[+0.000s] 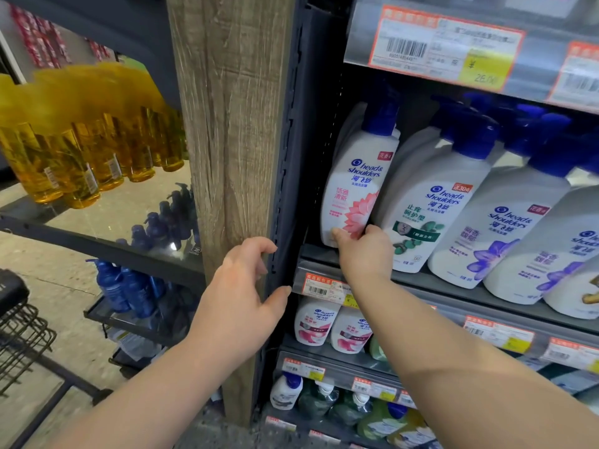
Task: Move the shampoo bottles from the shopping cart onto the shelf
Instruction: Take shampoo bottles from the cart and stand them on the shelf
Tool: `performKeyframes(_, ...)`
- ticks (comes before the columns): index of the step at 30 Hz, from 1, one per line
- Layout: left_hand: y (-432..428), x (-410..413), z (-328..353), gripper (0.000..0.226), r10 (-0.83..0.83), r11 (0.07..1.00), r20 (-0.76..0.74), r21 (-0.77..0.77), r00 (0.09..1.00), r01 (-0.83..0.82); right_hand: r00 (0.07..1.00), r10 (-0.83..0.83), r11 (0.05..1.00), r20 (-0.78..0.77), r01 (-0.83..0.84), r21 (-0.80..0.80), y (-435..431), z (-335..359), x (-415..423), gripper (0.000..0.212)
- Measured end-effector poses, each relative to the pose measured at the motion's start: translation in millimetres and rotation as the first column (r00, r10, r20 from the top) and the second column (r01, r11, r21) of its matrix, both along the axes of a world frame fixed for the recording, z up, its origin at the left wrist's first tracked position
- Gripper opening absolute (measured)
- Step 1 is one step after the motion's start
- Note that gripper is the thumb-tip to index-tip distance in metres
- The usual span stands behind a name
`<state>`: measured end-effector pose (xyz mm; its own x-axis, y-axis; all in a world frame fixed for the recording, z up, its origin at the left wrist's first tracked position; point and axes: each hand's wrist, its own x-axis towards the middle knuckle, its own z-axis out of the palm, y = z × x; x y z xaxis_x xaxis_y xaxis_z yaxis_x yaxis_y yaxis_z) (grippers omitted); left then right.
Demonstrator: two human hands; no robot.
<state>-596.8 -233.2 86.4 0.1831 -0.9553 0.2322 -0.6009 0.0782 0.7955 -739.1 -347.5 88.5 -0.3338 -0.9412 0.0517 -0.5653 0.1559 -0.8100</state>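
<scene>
A white shampoo bottle with a blue pump and a pink flower label stands at the left end of the shelf. My right hand grips its base, thumb on the left and fingers on the right. To its right stands a row of similar white bottles, the nearest with a green label, then one with a purple flower. My left hand rests on the edge of the wooden post with fingers loosely curled, holding nothing. The black wire shopping cart shows at the lower left edge.
Lower shelves hold smaller white and pink bottles and green bottles. Left of the post, a glass shelf carries yellow bottles, with blue bottles below. Price tags line the shelf edges.
</scene>
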Motion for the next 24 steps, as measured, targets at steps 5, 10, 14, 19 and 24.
performKeyframes(5, 0, 2, 1, 0.044, -0.009, 1.0, 0.029, 0.002, 1.0, 0.009, 1.0, 0.028, 0.999, -0.012, -0.027, 0.017, 4, 0, -2, 0.032)
performKeyframes(10, 0, 1, 3, 0.044, -0.005, 0.999, 0.047, 0.043, 0.999, 0.003, 0.994, 0.108, 0.994, -0.022, -0.108, -0.017, 21, 5, -11, 0.029)
performKeyframes(14, 6, 0, 14, 0.054, -0.025, 0.986, 0.078, 0.168, 0.997, 0.011, 0.968, 0.25, 0.964, -0.027, -0.251, -0.087, 57, 21, -28, 0.039)
performKeyframes(19, 35, 5, 41, 0.057, 0.061, 0.957, 0.145, 0.272, 0.988, -0.099, 0.863, 0.478, 0.877, -0.164, -0.479, 0.037, 108, 48, -52, 0.044)
performKeyframes(24, 100, 30, 65, 0.05, 0.11, 0.899, 0.222, 0.394, 0.969, -0.192, 0.682, 0.66, 0.744, -0.315, -0.65, 0.153, 159, 84, -49, 0.045)
